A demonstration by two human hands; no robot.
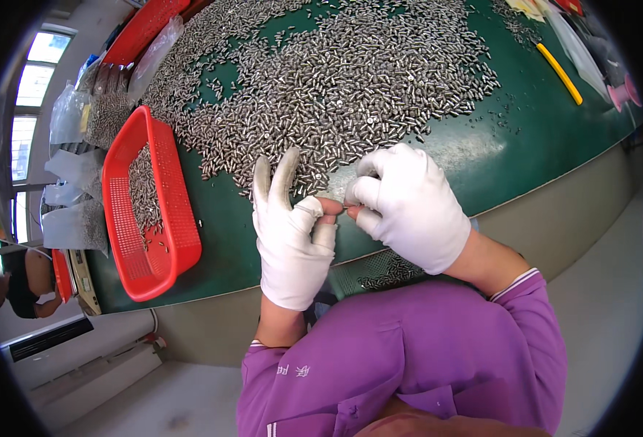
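Both hands' (292, 233) (409, 207) grip pinches one small metal piece (343, 209)

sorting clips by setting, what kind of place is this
Probably a small factory or workshop sorting bench: a green table heaped with small metal parts, a red mesh basket holding more, and white-gloved hands pinching one piece.

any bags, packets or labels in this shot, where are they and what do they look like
Clear plastic bags: far left past the red basket, crumpled, some holding grey metal parts.
Clear bag: top left on the green table, long, beside a red tray.
Clear plastic packet: top right, flat, near a yellow stick.
No labels or screens show.
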